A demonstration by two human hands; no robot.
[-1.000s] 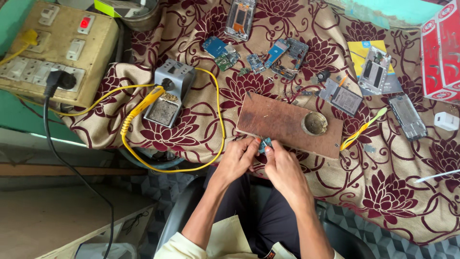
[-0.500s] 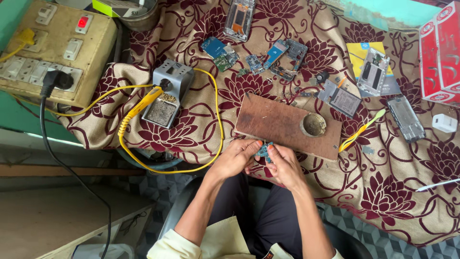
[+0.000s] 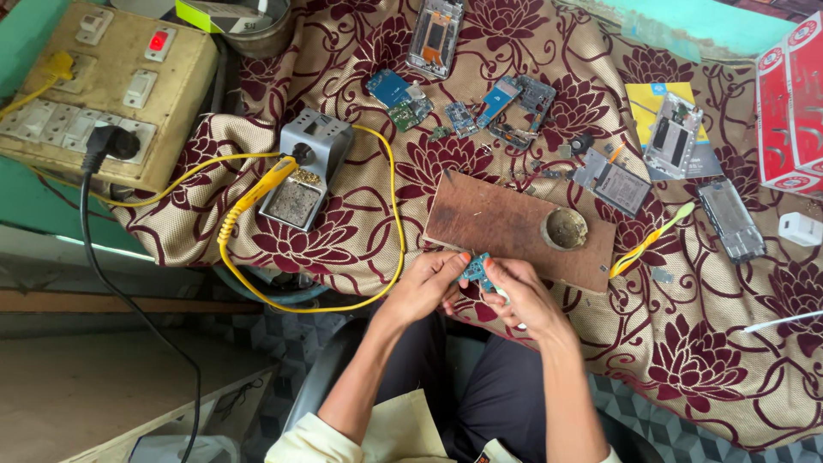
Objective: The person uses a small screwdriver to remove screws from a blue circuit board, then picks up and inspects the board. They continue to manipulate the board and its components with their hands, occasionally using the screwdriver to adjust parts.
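Head view: red-and-white cardboard box (image 3: 790, 107) lying far right at cloth edge; yellow-and-blue flat packet (image 3: 645, 105) sitting just left of it under phone frame. One brown wooden board (image 3: 506, 225) lying centre, one round tin (image 3: 566, 228) sitting on its right end. One grey soldering stand (image 3: 307, 167) standing left, yellow iron resting in it. Left hand (image 3: 426, 283) and right hand (image 3: 521, 296) both pinching small blue-green circuit board (image 3: 476, 270), fingers closed on it, at near edge of wooden board. Compared with half second earlier, hands holding same spot, grip unchanged.
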